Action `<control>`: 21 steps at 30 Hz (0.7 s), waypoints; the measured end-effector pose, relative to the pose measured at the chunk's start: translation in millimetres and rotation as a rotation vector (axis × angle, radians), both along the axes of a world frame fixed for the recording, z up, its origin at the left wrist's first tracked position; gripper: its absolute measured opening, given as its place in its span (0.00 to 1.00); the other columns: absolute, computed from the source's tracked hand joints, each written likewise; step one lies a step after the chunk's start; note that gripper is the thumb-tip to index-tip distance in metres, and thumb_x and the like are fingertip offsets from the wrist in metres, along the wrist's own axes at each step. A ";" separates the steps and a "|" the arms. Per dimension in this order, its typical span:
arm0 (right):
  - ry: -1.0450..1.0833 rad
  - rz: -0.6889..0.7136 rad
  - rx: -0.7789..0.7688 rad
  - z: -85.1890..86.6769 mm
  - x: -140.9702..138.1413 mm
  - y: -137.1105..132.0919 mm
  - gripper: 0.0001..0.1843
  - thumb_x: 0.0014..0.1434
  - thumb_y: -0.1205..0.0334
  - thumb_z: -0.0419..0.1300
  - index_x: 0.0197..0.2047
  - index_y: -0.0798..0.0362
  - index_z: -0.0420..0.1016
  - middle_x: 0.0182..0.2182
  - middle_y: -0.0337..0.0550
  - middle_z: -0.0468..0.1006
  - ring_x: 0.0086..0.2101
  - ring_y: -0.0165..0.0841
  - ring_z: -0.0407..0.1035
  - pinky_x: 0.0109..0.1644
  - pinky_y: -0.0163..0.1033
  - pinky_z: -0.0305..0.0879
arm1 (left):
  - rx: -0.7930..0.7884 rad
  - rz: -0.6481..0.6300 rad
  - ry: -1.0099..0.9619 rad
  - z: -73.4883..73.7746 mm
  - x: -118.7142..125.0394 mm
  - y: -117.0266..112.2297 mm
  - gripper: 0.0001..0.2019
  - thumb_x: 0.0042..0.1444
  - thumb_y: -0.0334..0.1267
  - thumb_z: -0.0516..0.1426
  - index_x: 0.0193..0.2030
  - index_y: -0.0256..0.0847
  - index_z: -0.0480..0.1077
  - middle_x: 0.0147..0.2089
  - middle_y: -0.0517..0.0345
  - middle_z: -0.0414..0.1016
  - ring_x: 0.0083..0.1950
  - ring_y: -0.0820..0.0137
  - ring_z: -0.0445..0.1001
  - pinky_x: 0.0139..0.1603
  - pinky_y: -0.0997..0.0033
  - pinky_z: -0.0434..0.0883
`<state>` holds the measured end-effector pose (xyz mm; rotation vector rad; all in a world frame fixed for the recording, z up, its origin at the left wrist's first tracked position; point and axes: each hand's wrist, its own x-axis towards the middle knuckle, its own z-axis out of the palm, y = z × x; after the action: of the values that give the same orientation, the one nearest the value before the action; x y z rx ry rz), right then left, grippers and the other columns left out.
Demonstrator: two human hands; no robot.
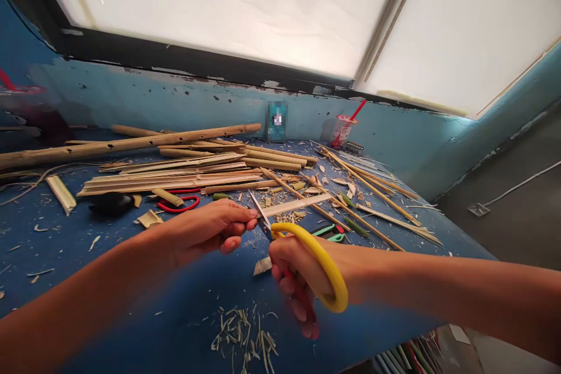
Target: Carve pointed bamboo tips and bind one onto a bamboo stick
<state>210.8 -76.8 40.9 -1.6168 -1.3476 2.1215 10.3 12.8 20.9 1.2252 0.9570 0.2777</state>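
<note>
My left hand (228, 223) is closed, pinching one end of a pale flat strip of split cane or bamboo (300, 204) between thumb and forefinger. The strip points away to the right above the table. My right hand (295, 283) grips scissors (335, 280) with a thick yellow handle loop; a red part shows under the fingers. The blades stand parted, one on each side of the strip, close to my left fingertips. Whether they touch it I cannot tell. Below the hands lies a small heap of thin shavings (245, 339) on the blue table (175, 310).
Split cane pieces (184, 181) and a long pole with holes (131, 143) lie behind. Red-handled scissors (182, 205) and a black object (111, 204) are left, a green-handled tool (333, 235) right. Thin sticks (377, 187) and a cup with a straw (344, 130) stand farther right.
</note>
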 end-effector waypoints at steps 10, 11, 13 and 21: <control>-0.014 0.059 -0.157 -21.2 -3.2 17.5 0.14 0.64 0.65 0.44 0.29 0.52 0.64 0.17 0.47 0.75 0.16 0.36 0.73 0.23 0.37 0.72 | -0.053 -0.042 0.018 -18.9 -4.4 6.4 0.21 0.46 0.51 0.72 0.27 0.40 0.69 0.18 0.72 0.52 0.19 0.80 0.52 0.18 0.82 0.53; -0.017 0.057 -0.163 -22.5 -3.4 18.4 0.14 0.64 0.64 0.45 0.28 0.52 0.64 0.16 0.46 0.75 0.16 0.36 0.73 0.23 0.38 0.72 | -0.054 -0.042 0.017 -21.3 -5.0 6.8 0.21 0.47 0.52 0.72 0.27 0.40 0.68 0.18 0.72 0.52 0.19 0.80 0.52 0.19 0.82 0.54; -0.016 0.058 -0.184 -22.3 -4.4 18.9 0.15 0.65 0.62 0.46 0.27 0.52 0.65 0.17 0.47 0.75 0.16 0.36 0.72 0.23 0.38 0.72 | -0.062 -0.043 0.017 -25.4 -5.6 7.8 0.22 0.48 0.53 0.71 0.27 0.40 0.68 0.17 0.72 0.51 0.19 0.80 0.52 0.19 0.82 0.55; -0.134 -0.007 -0.159 -11.7 -17.2 15.6 0.18 0.68 0.64 0.45 0.26 0.51 0.63 0.15 0.36 0.66 0.13 0.31 0.67 0.20 0.34 0.67 | -0.115 -0.023 0.001 -29.3 -5.3 7.4 0.21 0.50 0.53 0.69 0.27 0.41 0.67 0.18 0.72 0.49 0.19 0.79 0.52 0.19 0.82 0.53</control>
<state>193.6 -61.2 29.2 -1.8509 -1.2341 2.2027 5.0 20.2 -8.3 1.1303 0.9463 0.2008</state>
